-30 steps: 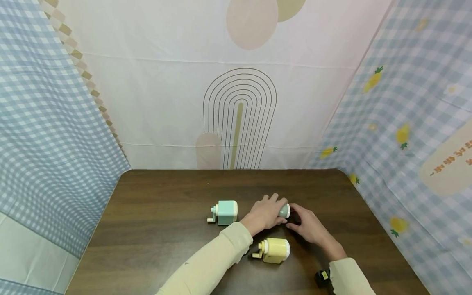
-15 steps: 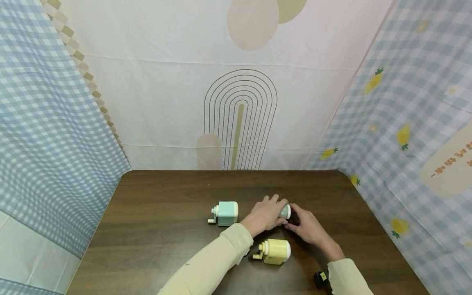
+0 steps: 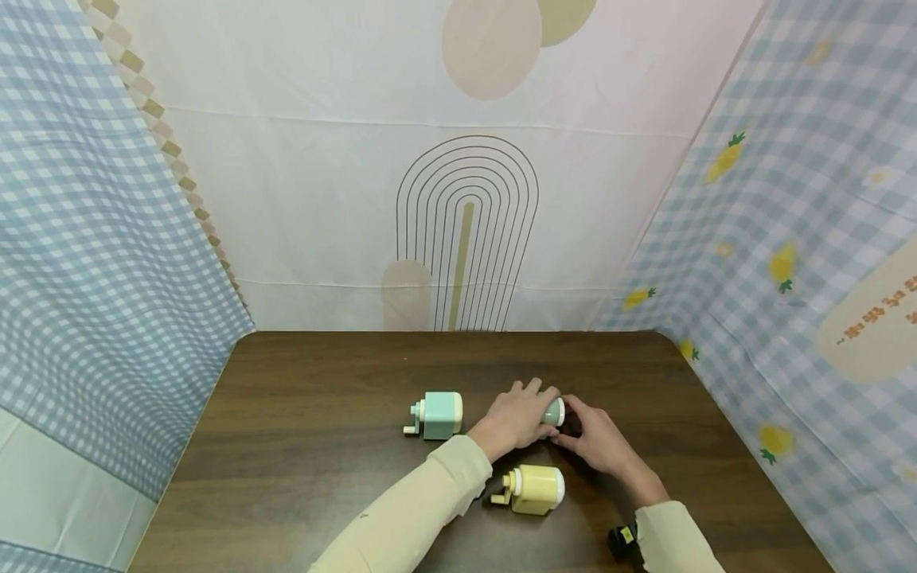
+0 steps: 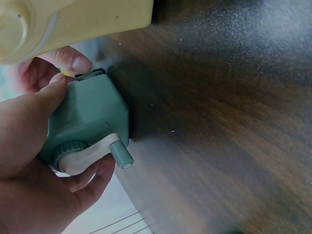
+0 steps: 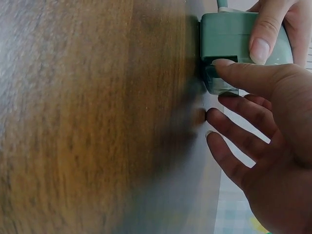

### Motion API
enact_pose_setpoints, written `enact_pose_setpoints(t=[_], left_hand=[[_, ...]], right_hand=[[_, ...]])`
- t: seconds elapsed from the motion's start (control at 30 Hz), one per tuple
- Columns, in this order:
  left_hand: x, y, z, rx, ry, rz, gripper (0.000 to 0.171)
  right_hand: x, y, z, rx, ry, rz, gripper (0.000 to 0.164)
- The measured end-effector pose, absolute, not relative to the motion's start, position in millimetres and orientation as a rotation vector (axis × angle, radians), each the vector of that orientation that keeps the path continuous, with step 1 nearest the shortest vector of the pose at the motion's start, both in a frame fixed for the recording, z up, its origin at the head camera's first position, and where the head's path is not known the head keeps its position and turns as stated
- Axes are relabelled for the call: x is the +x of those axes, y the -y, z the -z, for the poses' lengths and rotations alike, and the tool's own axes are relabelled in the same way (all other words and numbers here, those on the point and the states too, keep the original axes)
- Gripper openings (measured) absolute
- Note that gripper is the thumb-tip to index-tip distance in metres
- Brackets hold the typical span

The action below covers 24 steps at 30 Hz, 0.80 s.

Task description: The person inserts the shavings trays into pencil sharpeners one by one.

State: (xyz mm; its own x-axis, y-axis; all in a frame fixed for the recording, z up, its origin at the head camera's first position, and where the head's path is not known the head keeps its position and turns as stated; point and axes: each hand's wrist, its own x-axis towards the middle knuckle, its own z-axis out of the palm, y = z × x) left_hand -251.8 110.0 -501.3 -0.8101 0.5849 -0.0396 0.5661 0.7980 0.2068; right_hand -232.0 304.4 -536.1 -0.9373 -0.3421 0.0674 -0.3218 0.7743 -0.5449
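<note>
A dark green crank pencil sharpener (image 4: 92, 109) lies under my left hand (image 3: 512, 415), whose thumb and fingers grip its sides. Its pale crank arm (image 4: 87, 157), tipped with a green knob, points away from the right hand. At the sharpener's other end, my right hand (image 3: 602, 439) pinches the small see-through shavings drawer (image 5: 222, 87) between thumb and fingers. The thumb tip sits in the dark opening above it. In the head view, most of the green sharpener (image 3: 554, 411) is hidden by the left hand; only its white-rimmed end shows.
A yellow crank sharpener (image 3: 539, 489) stands just in front of the hands. To the left is a mint sharpener (image 3: 442, 415). A black object with a yellow label (image 3: 623, 541) is by the right sleeve. Cloth hangs behind the brown table (image 3: 322, 446).
The right thumb and fingers have come slightly closer together at the green sharpener's end. The left hand keeps its hold, and the other sharpeners stay put.
</note>
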Motion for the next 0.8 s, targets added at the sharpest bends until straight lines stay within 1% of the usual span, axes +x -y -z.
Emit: enact_pose_setpoints(t=[0.8], left_hand=[[-251.4,-109.6,499.5,0.909,-2.885,-0.245,0.062]], right_hand=[[-232.5,-299.7,534.6,-0.595,-2.940,0.879,0.054]])
